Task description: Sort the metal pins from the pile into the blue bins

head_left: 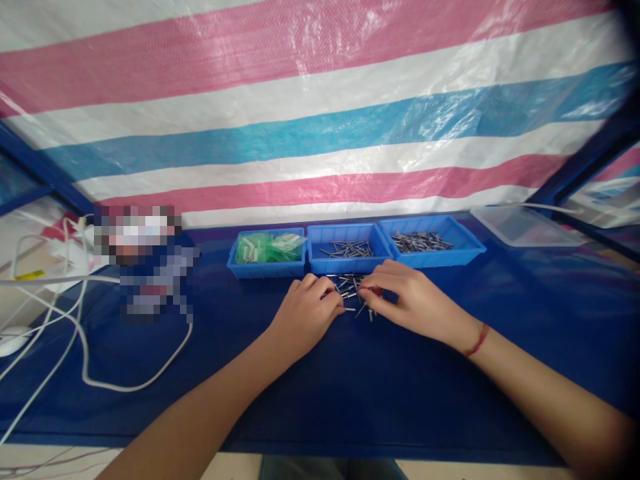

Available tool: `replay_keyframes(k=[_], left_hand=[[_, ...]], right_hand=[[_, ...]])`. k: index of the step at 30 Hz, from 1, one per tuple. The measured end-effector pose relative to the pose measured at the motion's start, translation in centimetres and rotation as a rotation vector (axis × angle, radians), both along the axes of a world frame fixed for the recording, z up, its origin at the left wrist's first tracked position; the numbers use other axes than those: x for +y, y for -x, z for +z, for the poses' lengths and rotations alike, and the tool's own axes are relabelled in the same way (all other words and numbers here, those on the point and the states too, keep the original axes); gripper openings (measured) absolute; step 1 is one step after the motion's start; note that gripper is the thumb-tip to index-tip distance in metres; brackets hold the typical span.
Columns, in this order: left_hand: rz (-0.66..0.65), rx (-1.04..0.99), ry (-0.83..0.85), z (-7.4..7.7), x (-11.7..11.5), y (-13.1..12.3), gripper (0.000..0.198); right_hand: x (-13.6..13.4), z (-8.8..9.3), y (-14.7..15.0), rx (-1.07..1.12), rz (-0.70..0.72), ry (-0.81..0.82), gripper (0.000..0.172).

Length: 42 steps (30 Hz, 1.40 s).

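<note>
A small pile of blind rivets [349, 287] lies loose on the blue table between my two hands. My left hand [306, 308] rests at the pile's left side, thumb and fingers closed, with a thin silver rivet showing at the fingertips. From the right, my right hand [406, 293] reaches over the pile with thumb and forefinger pinched together; what is between them is hidden. Just behind the pile, a middle blue bin [345, 264] holds more rivets. To its right, another blue bin [440, 257] contains a larger heap of them.
A blue bin [267, 269] with green-and-clear plastic packets stands left of the rivet bins. White cables [83, 333] loop over the table's left side, near a blurred patch. A clear plastic sheet or lid [530, 227] lies back right. Striped sheeting [320, 140] hangs behind.
</note>
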<state>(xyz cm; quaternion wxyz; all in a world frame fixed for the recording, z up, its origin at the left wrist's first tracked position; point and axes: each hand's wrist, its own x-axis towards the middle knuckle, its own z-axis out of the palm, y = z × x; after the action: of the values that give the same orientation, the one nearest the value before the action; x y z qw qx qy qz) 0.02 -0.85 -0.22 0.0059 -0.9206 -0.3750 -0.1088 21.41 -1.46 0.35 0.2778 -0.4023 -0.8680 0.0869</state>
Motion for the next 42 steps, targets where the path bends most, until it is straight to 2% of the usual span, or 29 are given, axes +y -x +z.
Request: replay_keyframes(k=[5, 11, 13, 15, 17, 26, 37, 42], left_hand=[[0.02, -0.112, -0.013, 0.1, -0.4, -0.3, 0.025], [0.025, -0.551, 0.169, 0.2, -0.5, -0.7, 0.01], [0.051, -0.705, 0.275, 0.2, -0.5, -0.7, 0.019], [0.069, -0.792, 0.35, 0.3, -0.5, -0.8, 0.017], [0.093, -0.815, 0.376, 0.4, -0.5, -0.8, 0.009], [0.1, -0.866, 0.419, 0.5, -0.7, -0.9, 0.01], [0.032, -0.807, 0.286, 0.1, -0.1, -0.6, 0.01], [0.012, -0.75, 0.261, 0.1, -0.1, -0.6, 0.01]], right_hand=[[-0.3, -0.3, 0.5, -0.052, 0.149, 0.046, 0.014], [-0.6, -0.7, 1.2, 0.162, 0.115, 0.114, 0.013], [-0.6, -0.7, 1.4, 0.236, 0.101, 0.137, 0.012], [-0.7, -0.6, 1.6, 0.283, 0.091, 0.15, 0.011], [-0.9, -0.5, 1.7, 0.313, 0.09, 0.157, 0.011], [-1.0, -0.6, 1.8, 0.385, 0.104, 0.223, 0.011], [-0.9, -0.8, 1.6, 0.489, -0.027, 0.223, 0.003], [-1.1, -0.4, 1.4, 0.486, -0.072, 0.166, 0.002]])
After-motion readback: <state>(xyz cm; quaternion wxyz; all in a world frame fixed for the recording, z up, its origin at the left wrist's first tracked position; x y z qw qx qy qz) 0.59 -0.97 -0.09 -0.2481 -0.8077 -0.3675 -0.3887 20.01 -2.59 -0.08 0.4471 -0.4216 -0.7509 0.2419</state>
